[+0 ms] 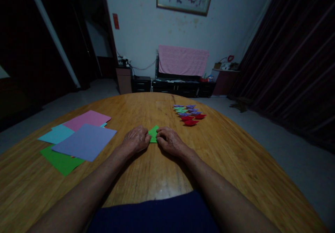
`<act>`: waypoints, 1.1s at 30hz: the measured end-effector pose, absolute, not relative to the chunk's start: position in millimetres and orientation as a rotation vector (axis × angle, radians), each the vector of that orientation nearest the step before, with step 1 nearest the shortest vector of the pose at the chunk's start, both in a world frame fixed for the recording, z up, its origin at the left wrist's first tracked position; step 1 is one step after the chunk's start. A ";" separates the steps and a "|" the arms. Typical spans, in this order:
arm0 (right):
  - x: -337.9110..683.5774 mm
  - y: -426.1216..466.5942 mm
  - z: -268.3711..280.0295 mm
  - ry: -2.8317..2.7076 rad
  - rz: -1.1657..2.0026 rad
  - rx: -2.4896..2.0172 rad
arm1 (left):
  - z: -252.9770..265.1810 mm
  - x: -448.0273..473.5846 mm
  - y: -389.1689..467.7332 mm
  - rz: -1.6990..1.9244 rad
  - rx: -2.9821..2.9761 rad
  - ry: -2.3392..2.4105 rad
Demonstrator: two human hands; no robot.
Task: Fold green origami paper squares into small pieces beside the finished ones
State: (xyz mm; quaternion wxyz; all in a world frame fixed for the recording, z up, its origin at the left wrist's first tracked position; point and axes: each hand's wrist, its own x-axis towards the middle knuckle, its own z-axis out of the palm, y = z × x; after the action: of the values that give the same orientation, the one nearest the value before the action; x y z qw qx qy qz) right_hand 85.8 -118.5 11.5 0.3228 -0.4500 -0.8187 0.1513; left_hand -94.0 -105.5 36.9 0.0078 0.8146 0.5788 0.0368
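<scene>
Fingers [147,137] of the left hand [134,140] were curled and grasping the left edge of a small folded green paper [153,135], while those of the right hand [171,140] were grasping its right side. Going from the left, some square sheets lay overlapping on the round wooden bench [136,109]: a light blue sheet [56,135], a green sheet [61,161], a pink sheet [89,119] and, over parts of them, a purple sheet [85,142]. These were flat and showed no folding, so their part of the work seemed not yet begun. Next came the folded green paper, on the bench between the two hands, with a pointed top; it was probably only partly folded, but its sides were covered, and how many folds were left could not be told. Farther right, apart from the right hand, stood about ten paper boats [191,123], purple, pale green and red, in two uneven rows. Their shape looked complete, so this portion was apparently done.
</scene>
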 end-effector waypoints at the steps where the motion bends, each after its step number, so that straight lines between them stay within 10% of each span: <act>1: 85.0 -118.6 10.8 -2.141 0.392 -1.196 | 37.0 -93.9 -105.6 0.118 2.546 1.811; 33: 85.8 -117.0 -0.1 -2.188 0.246 -1.158 | 43.7 -93.3 -108.6 0.146 2.422 1.855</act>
State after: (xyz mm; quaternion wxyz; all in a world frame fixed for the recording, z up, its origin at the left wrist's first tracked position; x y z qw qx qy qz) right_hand 85.8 -117.0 -0.1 0.3212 -0.4408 -0.8329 0.0936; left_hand -93.3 -108.6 43.7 0.0440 0.7922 0.6067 0.0479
